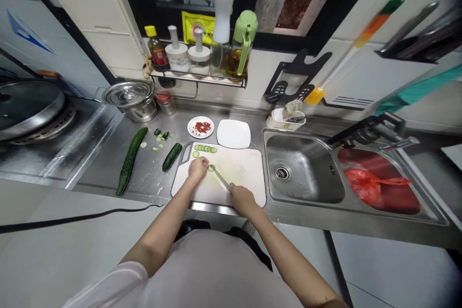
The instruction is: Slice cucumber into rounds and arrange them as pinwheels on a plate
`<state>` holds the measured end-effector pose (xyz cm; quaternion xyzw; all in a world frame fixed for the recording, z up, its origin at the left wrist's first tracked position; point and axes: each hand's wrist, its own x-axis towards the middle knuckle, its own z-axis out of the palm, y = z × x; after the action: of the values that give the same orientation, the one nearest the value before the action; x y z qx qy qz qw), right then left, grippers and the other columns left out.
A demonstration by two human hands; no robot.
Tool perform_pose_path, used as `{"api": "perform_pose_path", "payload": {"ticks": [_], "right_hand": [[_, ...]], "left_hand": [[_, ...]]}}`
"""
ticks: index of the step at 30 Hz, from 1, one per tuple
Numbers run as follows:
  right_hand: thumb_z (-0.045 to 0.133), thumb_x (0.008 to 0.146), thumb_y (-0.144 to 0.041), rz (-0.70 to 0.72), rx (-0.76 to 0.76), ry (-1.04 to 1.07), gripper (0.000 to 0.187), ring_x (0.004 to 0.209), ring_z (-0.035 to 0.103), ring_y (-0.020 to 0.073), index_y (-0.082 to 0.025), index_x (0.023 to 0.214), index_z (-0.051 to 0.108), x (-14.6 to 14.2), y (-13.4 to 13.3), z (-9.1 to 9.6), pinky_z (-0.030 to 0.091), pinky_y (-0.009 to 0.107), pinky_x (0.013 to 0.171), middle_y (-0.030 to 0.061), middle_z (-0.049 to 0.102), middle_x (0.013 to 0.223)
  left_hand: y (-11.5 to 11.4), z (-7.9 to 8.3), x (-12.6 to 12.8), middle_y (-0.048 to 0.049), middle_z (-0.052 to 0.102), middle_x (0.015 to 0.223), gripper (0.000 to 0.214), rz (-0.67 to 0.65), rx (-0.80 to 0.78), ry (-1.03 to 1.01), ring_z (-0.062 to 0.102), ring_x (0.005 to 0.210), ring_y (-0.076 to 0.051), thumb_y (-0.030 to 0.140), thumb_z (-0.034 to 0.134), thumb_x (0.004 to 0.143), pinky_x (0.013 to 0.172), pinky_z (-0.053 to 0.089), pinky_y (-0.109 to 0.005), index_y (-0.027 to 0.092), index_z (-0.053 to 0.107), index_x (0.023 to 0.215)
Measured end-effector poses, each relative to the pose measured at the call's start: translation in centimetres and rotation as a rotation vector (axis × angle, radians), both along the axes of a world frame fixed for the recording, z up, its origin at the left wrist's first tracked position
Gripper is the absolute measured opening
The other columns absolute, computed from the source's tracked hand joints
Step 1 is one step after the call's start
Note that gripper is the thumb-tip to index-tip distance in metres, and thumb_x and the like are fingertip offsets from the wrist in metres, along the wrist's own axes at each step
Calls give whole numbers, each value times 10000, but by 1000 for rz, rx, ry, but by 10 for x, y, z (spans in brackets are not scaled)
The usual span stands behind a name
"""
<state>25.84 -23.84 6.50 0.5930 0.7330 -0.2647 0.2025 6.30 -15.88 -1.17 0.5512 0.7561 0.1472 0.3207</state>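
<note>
My right hand (243,198) is closed round the handle of a knife (221,179), whose blade points up and left across the white cutting board (249,171). A cucumber slice (211,168) is at the blade's tip. Right beside it is my left hand (198,169), its fingers drawn together; whether they pinch anything I cannot make out. Several cucumber slices (205,148) overlap in a row along the board's far edge, and a single slice (195,154) lies just below them. Left of the board are a cut cucumber piece (172,157) and a long whole cucumber (132,161).
Cucumber scraps (160,137) lie on the steel counter. Behind the board are a plate of red bits (201,127) and a white square plate (234,134). A sink (305,168) is on the right, a lidded pot (132,101) at back left. A condiment shelf (202,78) overhangs the counter.
</note>
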Motion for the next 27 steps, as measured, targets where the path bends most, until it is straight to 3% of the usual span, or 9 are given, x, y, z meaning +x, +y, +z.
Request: {"api": "perform_pose_path", "payload": {"ticks": [13, 27], "right_hand": [[360, 914, -108, 7, 42, 11, 301, 957, 676, 247, -134, 1142, 555, 0, 0, -6, 459, 305, 715, 160, 697, 1010], [348, 913, -67, -34, 18, -1, 334, 1003, 665, 259, -133, 1162, 560, 13, -16, 4, 448, 322, 753, 169, 693, 1029]], "left_hand": [[-1, 2, 2, -7, 738, 884, 164, 16, -17, -16, 650, 875, -168, 172, 620, 766, 745, 435, -242, 240, 701, 891], [-3, 9, 7, -19, 735, 878, 161, 3, 5, 20, 655, 891, -174, 155, 598, 793, 752, 438, -248, 237, 702, 884]]}}
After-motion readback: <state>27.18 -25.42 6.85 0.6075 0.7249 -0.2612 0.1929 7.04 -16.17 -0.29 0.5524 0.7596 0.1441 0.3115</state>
